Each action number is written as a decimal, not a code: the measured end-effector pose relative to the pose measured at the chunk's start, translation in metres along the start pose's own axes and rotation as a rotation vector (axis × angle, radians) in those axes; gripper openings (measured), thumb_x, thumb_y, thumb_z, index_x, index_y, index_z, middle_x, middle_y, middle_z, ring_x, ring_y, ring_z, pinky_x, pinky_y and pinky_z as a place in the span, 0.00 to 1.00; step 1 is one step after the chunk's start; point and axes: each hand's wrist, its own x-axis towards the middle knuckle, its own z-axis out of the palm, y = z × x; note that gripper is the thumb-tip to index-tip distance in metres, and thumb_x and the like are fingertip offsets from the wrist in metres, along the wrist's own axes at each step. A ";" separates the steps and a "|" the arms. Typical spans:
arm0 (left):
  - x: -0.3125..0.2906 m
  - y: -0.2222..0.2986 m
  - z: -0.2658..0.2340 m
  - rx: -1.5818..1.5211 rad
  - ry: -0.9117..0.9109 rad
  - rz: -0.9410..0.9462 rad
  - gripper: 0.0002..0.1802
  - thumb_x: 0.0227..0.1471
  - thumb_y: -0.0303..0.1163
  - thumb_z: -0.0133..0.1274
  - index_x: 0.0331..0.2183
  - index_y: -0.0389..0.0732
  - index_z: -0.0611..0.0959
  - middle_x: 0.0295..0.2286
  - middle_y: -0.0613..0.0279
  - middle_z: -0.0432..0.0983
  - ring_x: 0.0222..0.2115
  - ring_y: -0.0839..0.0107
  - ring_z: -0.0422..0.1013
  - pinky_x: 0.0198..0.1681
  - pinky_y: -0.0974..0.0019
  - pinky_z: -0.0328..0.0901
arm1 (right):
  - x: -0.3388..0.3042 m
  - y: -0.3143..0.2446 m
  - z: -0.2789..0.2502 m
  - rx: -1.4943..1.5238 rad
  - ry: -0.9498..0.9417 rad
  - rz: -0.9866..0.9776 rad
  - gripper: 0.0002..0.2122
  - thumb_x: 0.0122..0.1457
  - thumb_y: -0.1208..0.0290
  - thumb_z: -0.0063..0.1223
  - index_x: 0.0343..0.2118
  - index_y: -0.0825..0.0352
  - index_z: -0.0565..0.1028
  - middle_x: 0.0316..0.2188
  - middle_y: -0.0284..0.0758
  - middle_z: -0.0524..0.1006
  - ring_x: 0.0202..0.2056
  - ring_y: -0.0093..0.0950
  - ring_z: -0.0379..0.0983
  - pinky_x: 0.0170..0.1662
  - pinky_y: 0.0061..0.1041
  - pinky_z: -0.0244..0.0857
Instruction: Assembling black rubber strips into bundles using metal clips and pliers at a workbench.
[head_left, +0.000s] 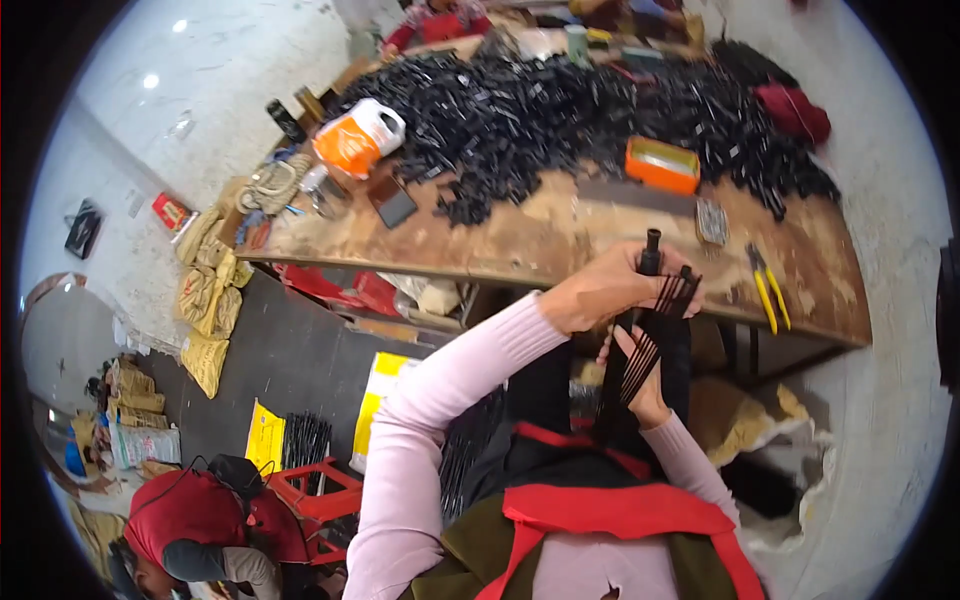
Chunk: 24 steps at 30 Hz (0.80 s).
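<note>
In front of my body, both hands hold what looks like a black umbrella frame [651, 345], with several thin ribs running down side by side. My left hand [615, 282] grips its upper end, fingers closed; a dark tube with a round end rises beside the thumb. Lower down, my right hand [650, 393] is wrapped around the ribs from below, its fingers partly hidden behind them. The frame's lower end is lost against my dark trousers.
On the wooden table [500, 240] lie a big heap of black parts [500, 110], an orange tray [662, 166], a small metal tin [711, 222], yellow-handled pliers [768, 285] and an orange-white jug [360, 137]. Black rods [305, 440] stand on the floor left. A co-worker in red [190, 510] bends nearby.
</note>
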 end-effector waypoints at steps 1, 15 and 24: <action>-0.015 0.004 0.005 0.171 -0.008 0.169 0.10 0.54 0.23 0.52 0.39 0.32 0.79 0.34 0.55 0.79 0.37 0.67 0.77 0.44 0.68 0.72 | -0.012 0.001 0.002 -0.087 -0.040 -0.084 0.10 0.62 0.68 0.55 0.39 0.70 0.74 0.29 0.35 0.77 0.27 0.24 0.75 0.32 0.25 0.72; -0.080 -0.124 -0.053 -0.216 0.884 0.574 0.15 0.61 0.33 0.52 0.46 0.33 0.75 0.33 0.58 0.77 0.29 0.74 0.74 0.34 0.72 0.72 | -0.071 0.010 0.034 -0.137 -0.132 -0.006 0.05 0.61 0.74 0.55 0.34 0.70 0.73 0.25 0.33 0.76 0.26 0.21 0.75 0.31 0.22 0.72; -0.080 -0.122 -0.048 -0.427 0.848 0.352 0.15 0.60 0.33 0.53 0.45 0.33 0.77 0.32 0.63 0.75 0.31 0.73 0.75 0.37 0.72 0.71 | -0.068 0.008 0.036 -0.174 -0.113 0.001 0.06 0.61 0.73 0.55 0.32 0.69 0.71 0.25 0.35 0.75 0.26 0.23 0.75 0.32 0.24 0.74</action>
